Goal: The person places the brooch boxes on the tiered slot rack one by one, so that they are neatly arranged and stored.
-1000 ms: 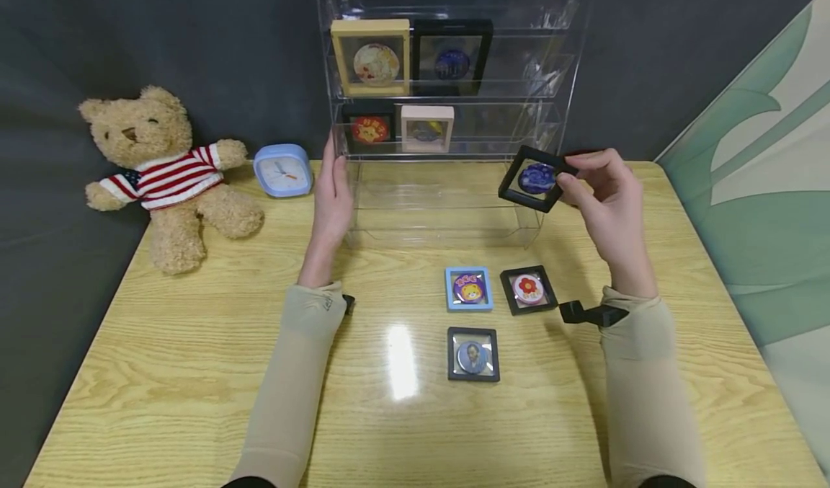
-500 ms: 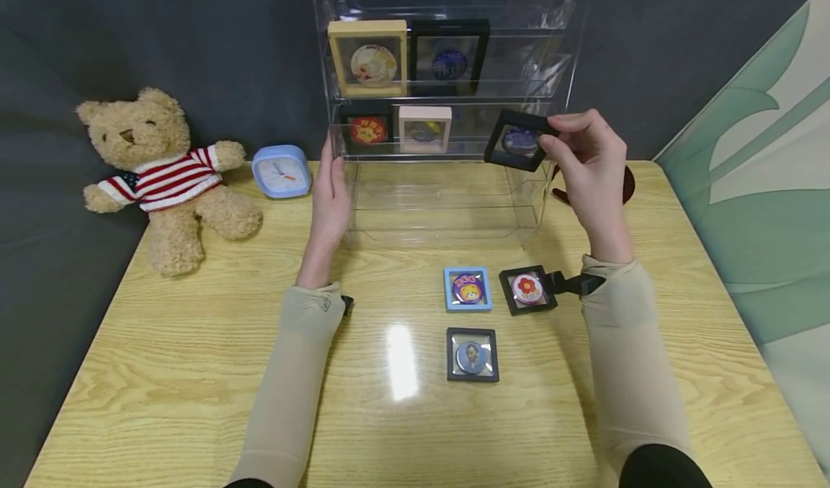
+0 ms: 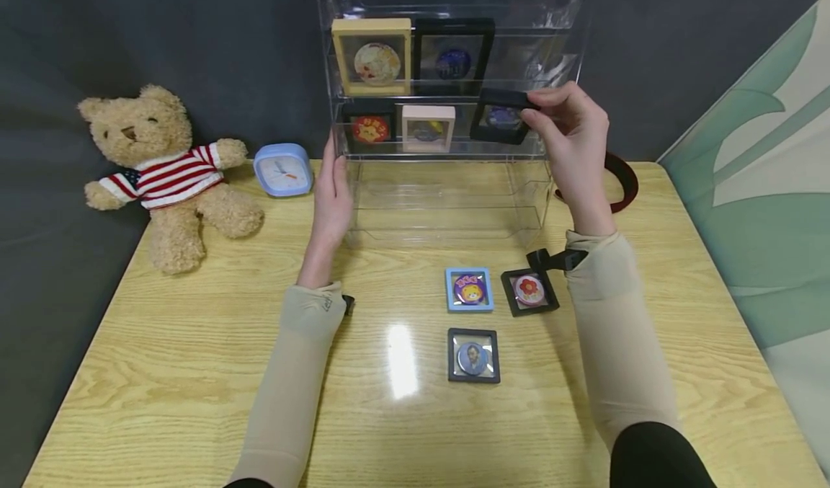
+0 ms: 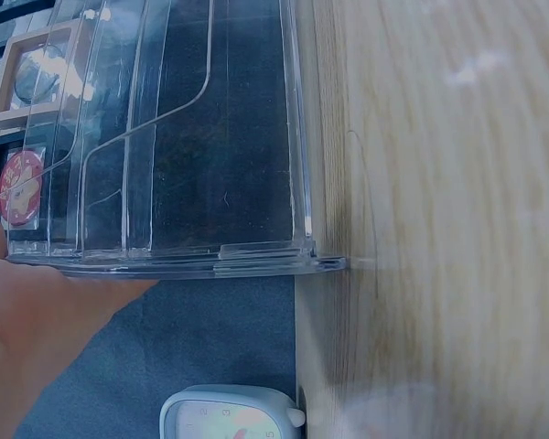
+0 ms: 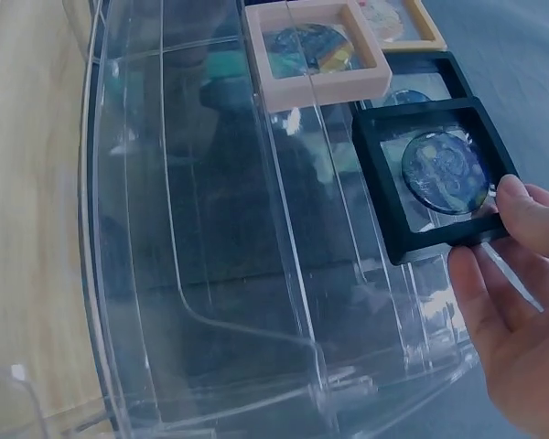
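Observation:
My right hand pinches a small black frame with a dark blue round badge by its right edge. The frame is slightly tilted and overlaps the second tier of a clear acrylic display rack, right of the pink frame. With thumb and fingers, my left hand holds the rack's left side. A black frame with a red badge stands left of the pink one. Above them are a yellow frame and a larger black frame.
On the table lie a blue frame, a black frame with a flower badge and one with a portrait badge. A teddy bear and a blue clock stand left; a dark red band lies right.
My right hand has moved up and left with the black frame, from beside the rack's lower part to its second tier. My left hand has stayed on the rack's side.

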The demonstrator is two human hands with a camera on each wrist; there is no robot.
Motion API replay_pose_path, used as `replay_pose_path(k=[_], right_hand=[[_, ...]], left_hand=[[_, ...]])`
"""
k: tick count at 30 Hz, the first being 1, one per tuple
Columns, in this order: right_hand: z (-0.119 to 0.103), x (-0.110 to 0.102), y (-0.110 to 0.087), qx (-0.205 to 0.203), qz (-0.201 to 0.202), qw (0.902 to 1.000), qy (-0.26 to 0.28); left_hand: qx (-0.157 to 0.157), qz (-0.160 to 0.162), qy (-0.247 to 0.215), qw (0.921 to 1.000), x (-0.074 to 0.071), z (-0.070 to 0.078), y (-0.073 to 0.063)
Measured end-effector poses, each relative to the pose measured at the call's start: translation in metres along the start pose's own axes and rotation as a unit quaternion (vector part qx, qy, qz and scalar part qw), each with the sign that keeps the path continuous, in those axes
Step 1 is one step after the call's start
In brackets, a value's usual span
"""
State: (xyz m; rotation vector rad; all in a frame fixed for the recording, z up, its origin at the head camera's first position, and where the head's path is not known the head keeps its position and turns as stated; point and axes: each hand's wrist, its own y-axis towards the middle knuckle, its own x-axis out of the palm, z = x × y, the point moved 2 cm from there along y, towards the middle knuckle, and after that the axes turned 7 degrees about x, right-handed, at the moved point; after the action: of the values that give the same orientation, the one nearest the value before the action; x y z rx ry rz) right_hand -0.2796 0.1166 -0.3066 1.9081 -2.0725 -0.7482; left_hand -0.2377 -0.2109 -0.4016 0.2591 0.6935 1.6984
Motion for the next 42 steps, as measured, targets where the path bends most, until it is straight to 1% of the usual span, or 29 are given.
replay_pose_path(k=[4,9,15,19,23,31,33,36,39,42], right_hand=[[0.000,0.005,0.004,0.012,0.000,0.9999,-0.008],[0.000,0.011,0.006,0.021,-0.005,0.9986,-0.048],[0.003,0.018,0.004,0.019,-0.024,0.9962,-0.082],[0.005,0.021,0.000,0.023,-0.038,0.9934,-0.106],[0.006,0.024,-0.003,0.012,-0.050,0.9895,-0.135],[0.005,0.026,-0.004,0.004,-0.063,0.9842,-0.165],[0.006,0.025,-0.004,-0.007,-0.061,0.9823,-0.177],[0.008,0.024,-0.004,-0.037,-0.052,0.9802,-0.187],[0.009,0.023,-0.005,-0.059,-0.041,0.9797,-0.187],[0.011,0.021,-0.006,-0.058,-0.038,0.9815,-0.178]], left_hand=[[0.000,-0.001,-0.001,1.0000,0.000,-0.001,0.000],[0.005,0.000,-0.003,1.0000,0.000,-0.001,0.000],[0.002,-0.001,0.007,1.0000,0.000,0.000,0.000],[0.008,-0.001,0.009,0.9999,0.001,-0.001,0.000],[0.013,0.000,0.005,0.9999,0.001,-0.002,0.000],[0.009,0.002,-0.006,0.9999,0.000,-0.001,0.000],[0.006,0.002,-0.009,0.9999,0.000,-0.002,0.000],[0.004,0.001,-0.008,1.0000,0.000,-0.002,0.000],[0.007,0.001,-0.003,1.0000,0.001,-0.003,0.000],[0.011,0.002,0.000,0.9999,0.000,-0.003,0.000]])
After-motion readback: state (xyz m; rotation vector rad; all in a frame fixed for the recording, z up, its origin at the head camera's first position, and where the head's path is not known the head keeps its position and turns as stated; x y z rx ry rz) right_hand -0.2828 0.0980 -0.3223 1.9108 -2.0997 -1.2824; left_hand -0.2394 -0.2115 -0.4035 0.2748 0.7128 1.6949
